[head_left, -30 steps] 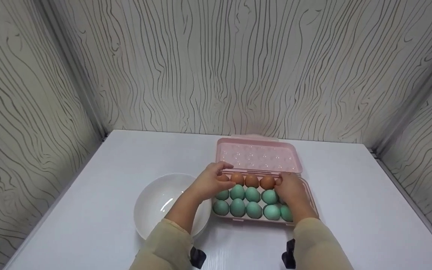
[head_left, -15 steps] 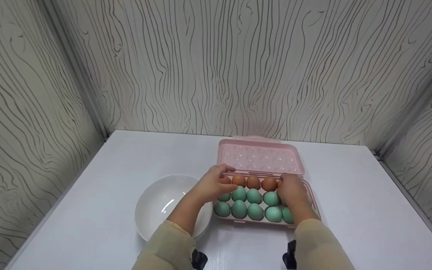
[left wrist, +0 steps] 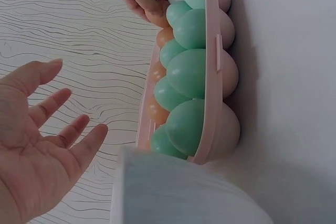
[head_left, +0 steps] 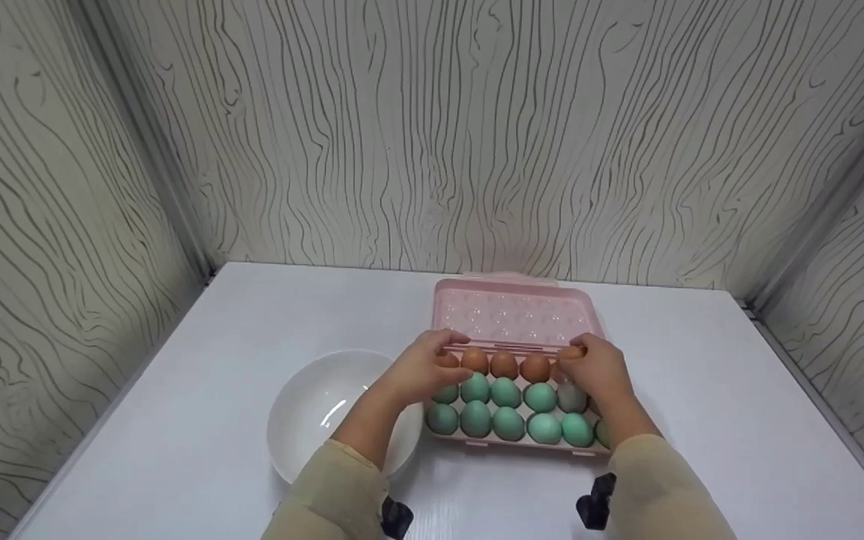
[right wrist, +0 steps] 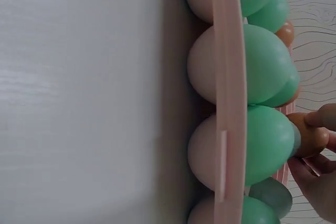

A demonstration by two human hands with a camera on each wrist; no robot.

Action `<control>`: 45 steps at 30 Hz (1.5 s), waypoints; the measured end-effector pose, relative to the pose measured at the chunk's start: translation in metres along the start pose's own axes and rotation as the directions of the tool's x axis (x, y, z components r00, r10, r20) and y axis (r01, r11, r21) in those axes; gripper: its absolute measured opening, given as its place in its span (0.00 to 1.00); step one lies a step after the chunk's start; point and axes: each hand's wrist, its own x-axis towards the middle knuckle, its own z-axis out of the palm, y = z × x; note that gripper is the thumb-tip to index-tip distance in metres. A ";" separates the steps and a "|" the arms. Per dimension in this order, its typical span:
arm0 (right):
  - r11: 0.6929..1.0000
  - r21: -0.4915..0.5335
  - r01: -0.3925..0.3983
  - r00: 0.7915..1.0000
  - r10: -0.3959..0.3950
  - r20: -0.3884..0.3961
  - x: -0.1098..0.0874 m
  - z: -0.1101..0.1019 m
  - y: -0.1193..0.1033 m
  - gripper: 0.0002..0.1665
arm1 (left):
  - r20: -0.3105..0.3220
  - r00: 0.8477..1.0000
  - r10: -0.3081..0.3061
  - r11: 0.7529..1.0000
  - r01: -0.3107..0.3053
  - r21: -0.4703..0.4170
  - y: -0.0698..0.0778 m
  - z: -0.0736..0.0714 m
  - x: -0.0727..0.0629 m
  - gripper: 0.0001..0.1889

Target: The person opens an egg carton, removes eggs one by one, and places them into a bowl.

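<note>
A pink egg carton [head_left: 529,444] lies with its lid [head_left: 514,311] folded back, holding brown eggs [head_left: 504,364] in its rear row and green eggs [head_left: 508,422] in the rows before it. One greyish egg [head_left: 571,398] sits among the green ones. At the rear row's right part, my right hand [head_left: 598,371] pinches a brown egg [right wrist: 311,136] between thumb and fingers. My left hand [head_left: 426,367] hovers by the carton's left end, fingers spread and thumb apart. Its palm [left wrist: 31,156] shows nothing held.
A white bowl [head_left: 312,405] stands left of the carton, under my left forearm. Both rest on a white table [head_left: 709,375], with wood-patterned panels [head_left: 432,135] behind and at both sides.
My right hand has shifted a little right and upward, and the brown egg now shows at its fingertips. More of the eggs at the right are uncovered. The left hand stays in place.
</note>
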 end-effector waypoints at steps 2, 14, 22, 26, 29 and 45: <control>0.998 0.053 -0.020 1.000 0.019 0.014 -0.002 -0.004 -0.001 0.26 | 0.008 1.000 0.010 1.000 -0.010 -0.002 -0.001 -0.001 0.000 0.25; 0.963 0.267 0.022 0.997 -0.039 0.060 -0.014 -0.026 -0.021 0.28 | 0.020 1.000 0.023 1.000 -0.023 -0.010 0.003 0.001 0.001 0.24; 0.894 0.441 0.078 0.988 -0.127 0.084 -0.034 -0.016 -0.052 0.30 | 0.025 0.999 0.038 0.999 -0.037 -0.022 0.009 0.007 0.001 0.25; 0.865 0.481 0.143 0.974 -0.208 0.085 -0.043 -0.014 -0.067 0.32 | 0.018 0.998 0.062 0.998 -0.062 -0.028 0.012 0.009 0.001 0.25; 0.839 0.514 0.176 0.963 -0.256 0.087 -0.050 -0.012 -0.075 0.31 | -0.001 0.996 0.089 0.995 -0.089 -0.036 0.013 0.010 0.000 0.25; 0.766 0.624 0.156 0.926 -0.332 0.177 -0.079 -0.003 -0.103 0.24 | -0.066 0.977 0.204 0.971 -0.210 -0.117 0.019 0.013 -0.002 0.20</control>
